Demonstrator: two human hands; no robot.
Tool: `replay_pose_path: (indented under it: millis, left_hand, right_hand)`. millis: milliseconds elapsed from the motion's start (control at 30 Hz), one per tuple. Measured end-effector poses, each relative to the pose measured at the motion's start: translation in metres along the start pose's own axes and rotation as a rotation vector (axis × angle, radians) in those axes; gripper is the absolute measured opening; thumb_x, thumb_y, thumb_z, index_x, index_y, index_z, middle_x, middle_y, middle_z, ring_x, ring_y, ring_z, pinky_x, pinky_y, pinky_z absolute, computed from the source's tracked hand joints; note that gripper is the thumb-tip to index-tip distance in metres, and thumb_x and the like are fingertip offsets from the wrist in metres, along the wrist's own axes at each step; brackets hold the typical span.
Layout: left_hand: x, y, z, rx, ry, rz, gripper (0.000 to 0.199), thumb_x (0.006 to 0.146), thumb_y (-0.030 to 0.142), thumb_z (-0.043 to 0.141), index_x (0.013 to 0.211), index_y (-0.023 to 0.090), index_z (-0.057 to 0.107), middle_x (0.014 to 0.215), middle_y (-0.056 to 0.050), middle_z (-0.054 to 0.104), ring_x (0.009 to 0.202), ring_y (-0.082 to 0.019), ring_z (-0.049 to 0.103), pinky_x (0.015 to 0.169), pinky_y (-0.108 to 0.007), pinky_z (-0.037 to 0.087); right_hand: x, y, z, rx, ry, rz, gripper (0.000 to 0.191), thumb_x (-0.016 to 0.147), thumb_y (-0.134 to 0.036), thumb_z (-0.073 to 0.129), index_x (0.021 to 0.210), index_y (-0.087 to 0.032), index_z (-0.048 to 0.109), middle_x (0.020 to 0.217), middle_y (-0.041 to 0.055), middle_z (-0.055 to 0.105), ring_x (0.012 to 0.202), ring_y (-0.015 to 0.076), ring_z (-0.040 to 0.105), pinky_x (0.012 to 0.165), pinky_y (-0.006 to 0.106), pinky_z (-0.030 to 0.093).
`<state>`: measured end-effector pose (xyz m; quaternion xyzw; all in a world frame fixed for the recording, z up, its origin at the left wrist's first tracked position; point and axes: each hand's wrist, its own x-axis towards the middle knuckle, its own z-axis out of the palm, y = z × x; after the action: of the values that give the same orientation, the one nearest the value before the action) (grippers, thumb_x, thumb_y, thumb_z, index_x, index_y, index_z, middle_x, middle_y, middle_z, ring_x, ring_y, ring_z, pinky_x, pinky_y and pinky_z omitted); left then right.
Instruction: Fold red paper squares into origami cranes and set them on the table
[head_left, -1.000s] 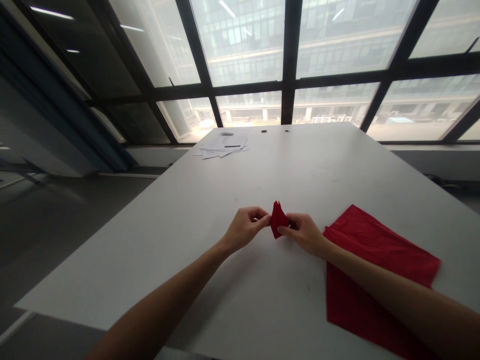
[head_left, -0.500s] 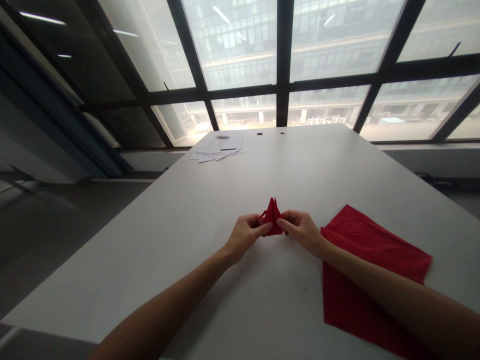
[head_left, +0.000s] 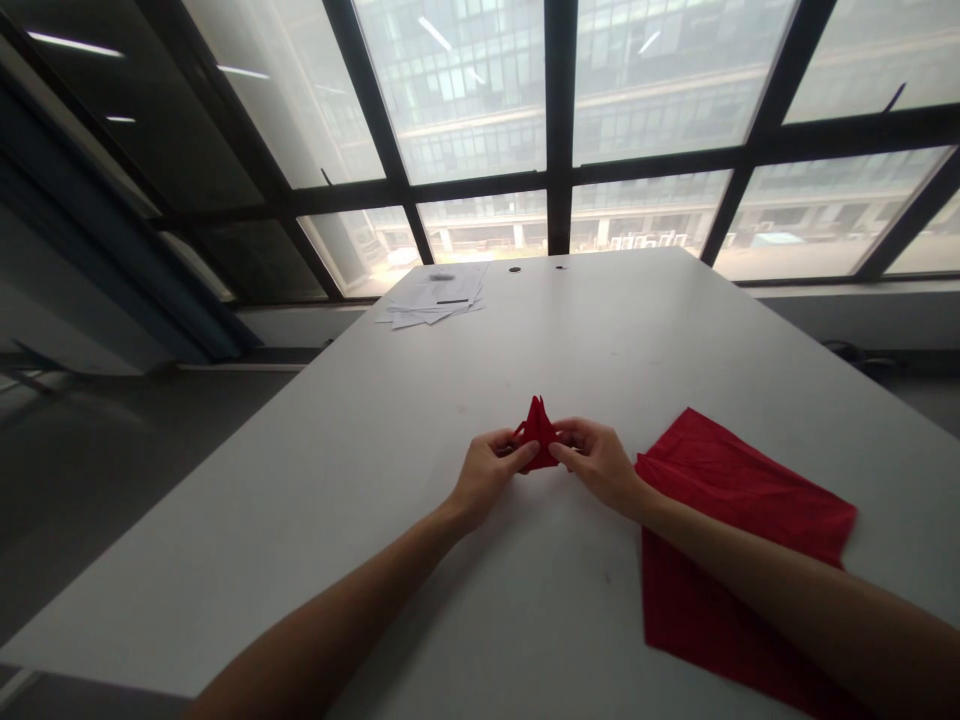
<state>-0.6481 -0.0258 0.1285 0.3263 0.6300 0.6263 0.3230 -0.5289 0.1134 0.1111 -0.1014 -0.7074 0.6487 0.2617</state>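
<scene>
A small folded piece of red paper (head_left: 539, 436) with a pointed top is held above the white table (head_left: 360, 450), near the middle of the view. My left hand (head_left: 491, 470) pinches its left side, thumb on the front face. On the opposite side, my right hand (head_left: 598, 460) grips the edge between thumb and fingers. The fingertips behind the paper are partly hidden. A large creased red sheet (head_left: 750, 480) lies on the table to the right, partly under my right forearm.
Loose white papers (head_left: 431, 300) with a dark pen-like item on them lie at the table's far left. Two small dark round spots are near the far edge. Large windows with black frames (head_left: 559, 130) stand beyond the table, and a blue curtain (head_left: 112, 220) hangs at left.
The camera view has shifted slightly. Both hands still hold the folded red paper, with almost the same grip.
</scene>
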Motion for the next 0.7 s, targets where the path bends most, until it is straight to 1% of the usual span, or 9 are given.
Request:
replay_pose_path:
  millis: [100, 167, 233, 333, 467, 533, 600, 700]
  left_hand:
    - [0.0030, -0.0028, 0.0003, -0.036, -0.015, 0.012, 0.041, 0.079, 0.039, 0.077, 0.110, 0.014, 0.068, 0.104, -0.011, 0.073, 0.087, -0.020, 0.069, 0.075, -0.031, 0.055]
    - [0.0047, -0.0047, 0.0003, -0.078, 0.008, 0.044, 0.046, 0.079, 0.036, 0.078, 0.116, 0.015, 0.062, 0.106, -0.011, 0.071, 0.090, -0.021, 0.069, 0.080, -0.035, 0.057]
    - [0.0060, -0.0064, 0.0000, -0.113, 0.029, 0.071, 0.048, 0.079, 0.034, 0.078, 0.118, 0.017, 0.057, 0.103, -0.009, 0.070, 0.090, -0.020, 0.069, 0.082, -0.037, 0.057]
    - [0.0069, -0.0081, -0.0004, -0.102, 0.019, 0.107, 0.046, 0.081, 0.031, 0.076, 0.119, 0.020, 0.054, 0.105, -0.007, 0.068, 0.088, -0.018, 0.069, 0.081, -0.036, 0.058]
    - [0.0075, -0.0087, 0.0004, -0.007, 0.027, 0.176, 0.038, 0.081, 0.028, 0.073, 0.115, 0.020, 0.058, 0.115, -0.007, 0.064, 0.091, -0.017, 0.069, 0.081, -0.031, 0.057]
    - [0.0078, -0.0084, 0.0008, 0.023, 0.026, 0.188, 0.038, 0.083, 0.027, 0.071, 0.118, 0.020, 0.059, 0.119, -0.008, 0.063, 0.091, -0.018, 0.069, 0.080, -0.031, 0.058]
    - [0.0079, -0.0080, 0.0004, 0.051, 0.028, 0.179, 0.043, 0.083, 0.027, 0.070, 0.124, 0.021, 0.057, 0.121, -0.009, 0.062, 0.088, -0.018, 0.070, 0.078, -0.031, 0.058]
    - [0.0077, -0.0081, -0.0020, 0.163, 0.007, 0.165, 0.046, 0.084, 0.028, 0.069, 0.127, 0.020, 0.056, 0.122, -0.010, 0.062, 0.083, -0.017, 0.070, 0.073, -0.031, 0.059]
  right_hand:
    - [0.0012, 0.0019, 0.0005, 0.010, 0.070, 0.026, 0.034, 0.079, -0.035, 0.072, 0.106, -0.018, 0.059, 0.069, -0.0006, 0.066, 0.057, 0.0126, 0.055, 0.052, 0.024, 0.041]
    - [0.0017, 0.0033, 0.0009, 0.035, 0.090, 0.035, 0.037, 0.079, -0.036, 0.072, 0.106, -0.020, 0.054, 0.068, -0.0020, 0.065, 0.056, 0.0124, 0.054, 0.051, 0.024, 0.041]
    - [0.0020, 0.0044, 0.0014, 0.049, 0.101, 0.031, 0.035, 0.079, -0.037, 0.072, 0.102, -0.021, 0.053, 0.069, -0.0020, 0.066, 0.057, 0.0128, 0.055, 0.052, 0.024, 0.041]
    - [0.0022, 0.0052, 0.0021, 0.055, 0.110, 0.020, 0.032, 0.078, -0.038, 0.073, 0.097, -0.021, 0.053, 0.070, -0.0017, 0.065, 0.059, 0.0131, 0.056, 0.053, 0.025, 0.042]
    - [0.0024, 0.0055, 0.0032, 0.046, 0.115, 0.013, 0.028, 0.078, -0.037, 0.073, 0.091, -0.020, 0.056, 0.069, -0.0020, 0.064, 0.058, 0.0130, 0.055, 0.053, 0.025, 0.041]
    - [0.0024, 0.0056, 0.0036, 0.034, 0.117, 0.010, 0.027, 0.079, -0.036, 0.072, 0.095, -0.020, 0.056, 0.069, -0.0016, 0.065, 0.059, 0.0137, 0.057, 0.054, 0.026, 0.042]
    - [0.0022, 0.0053, 0.0034, -0.022, 0.111, -0.008, 0.027, 0.081, -0.034, 0.069, 0.102, -0.020, 0.056, 0.072, -0.0003, 0.068, 0.061, 0.0154, 0.060, 0.056, 0.027, 0.045]
    - [0.0009, 0.0040, 0.0012, -0.260, 0.097, -0.039, 0.025, 0.084, -0.029, 0.064, 0.107, -0.021, 0.059, 0.076, 0.0009, 0.071, 0.065, 0.0169, 0.063, 0.060, 0.028, 0.045]
